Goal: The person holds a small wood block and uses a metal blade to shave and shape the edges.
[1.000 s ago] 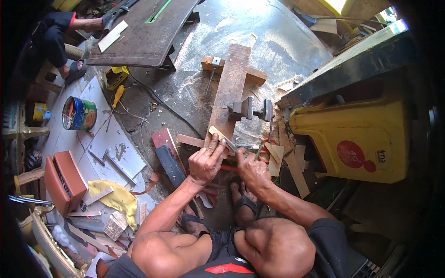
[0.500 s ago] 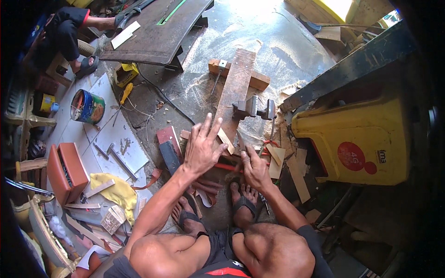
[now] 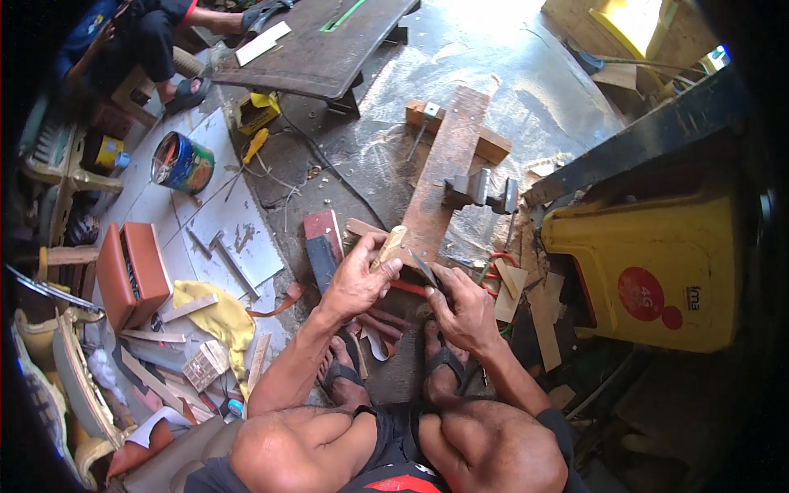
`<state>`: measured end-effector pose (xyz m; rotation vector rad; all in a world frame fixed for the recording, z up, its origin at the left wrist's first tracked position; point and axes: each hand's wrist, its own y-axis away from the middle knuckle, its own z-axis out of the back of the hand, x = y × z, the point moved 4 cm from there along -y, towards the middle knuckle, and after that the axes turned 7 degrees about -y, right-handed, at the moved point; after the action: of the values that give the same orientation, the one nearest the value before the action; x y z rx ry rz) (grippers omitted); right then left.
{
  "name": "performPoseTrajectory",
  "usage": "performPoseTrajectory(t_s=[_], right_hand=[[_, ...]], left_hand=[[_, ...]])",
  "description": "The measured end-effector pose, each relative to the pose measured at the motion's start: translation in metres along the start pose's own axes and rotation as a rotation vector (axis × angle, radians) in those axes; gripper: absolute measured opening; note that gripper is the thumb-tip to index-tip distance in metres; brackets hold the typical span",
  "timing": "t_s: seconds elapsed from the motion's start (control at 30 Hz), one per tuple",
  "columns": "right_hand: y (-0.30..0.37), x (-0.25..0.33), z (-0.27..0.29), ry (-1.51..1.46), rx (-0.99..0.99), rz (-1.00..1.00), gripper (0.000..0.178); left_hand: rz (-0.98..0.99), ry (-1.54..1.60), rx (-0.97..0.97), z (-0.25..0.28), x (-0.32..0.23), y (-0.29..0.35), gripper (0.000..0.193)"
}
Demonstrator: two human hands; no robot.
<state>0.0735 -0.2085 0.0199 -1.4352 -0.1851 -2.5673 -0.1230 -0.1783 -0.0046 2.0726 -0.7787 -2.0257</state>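
Gripping wood piece (image 3: 389, 246) in left hand (image 3: 355, 283), right hand (image 3: 464, 311) fingers pinching blade (image 3: 423, 267), plank (image 3: 444, 168) ahead

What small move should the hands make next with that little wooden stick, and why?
Probably bring the blade up to the wooden stick. The left hand holds the stick over the plank, and the right hand points the blade toward it, apparently just short.
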Motion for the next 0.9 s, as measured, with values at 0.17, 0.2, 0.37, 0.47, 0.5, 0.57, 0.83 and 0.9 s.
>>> performPoseTrajectory(t_s=[0.17, 0.2, 0.37, 0.47, 0.5, 0.57, 0.83, 0.9], right_hand=[[-0.006, 0.034, 0.002, 0.352, 0.203, 0.045, 0.039], [-0.006, 0.035, 0.000, 0.394, 0.177, 0.111, 0.040], [-0.005, 0.054, -0.002, 0.462, 0.211, 0.175, 0.041], [-0.004, 0.058, -0.005, 0.464, 0.231, 0.193, 0.041], [-0.003, 0.059, -0.005, 0.463, 0.239, 0.196, 0.041], [-0.003, 0.061, -0.006, 0.473, 0.254, 0.194, 0.041], [-0.002, 0.070, -0.009, 0.480, 0.281, 0.217, 0.043], [-0.002, 0.070, -0.007, 0.475, 0.284, 0.220, 0.043]], left_hand=[[-0.007, 0.098, 0.173, 0.004, -0.008, 0.019, 0.048], [-0.024, 0.068, 0.188, 0.007, -0.006, 0.021, 0.050], [0.188, 0.177, 0.247, 0.011, -0.006, 0.040, 0.056], [0.150, 0.020, 0.259, 0.012, -0.017, 0.045, 0.059], [0.148, -0.050, 0.256, 0.013, -0.021, 0.046, 0.059], [0.132, 0.013, 0.260, 0.014, -0.014, 0.047, 0.060], [0.056, 0.061, 0.235, 0.020, 0.004, 0.052, 0.063], [0.045, 0.029, 0.233, 0.018, 0.005, 0.052, 0.061]])
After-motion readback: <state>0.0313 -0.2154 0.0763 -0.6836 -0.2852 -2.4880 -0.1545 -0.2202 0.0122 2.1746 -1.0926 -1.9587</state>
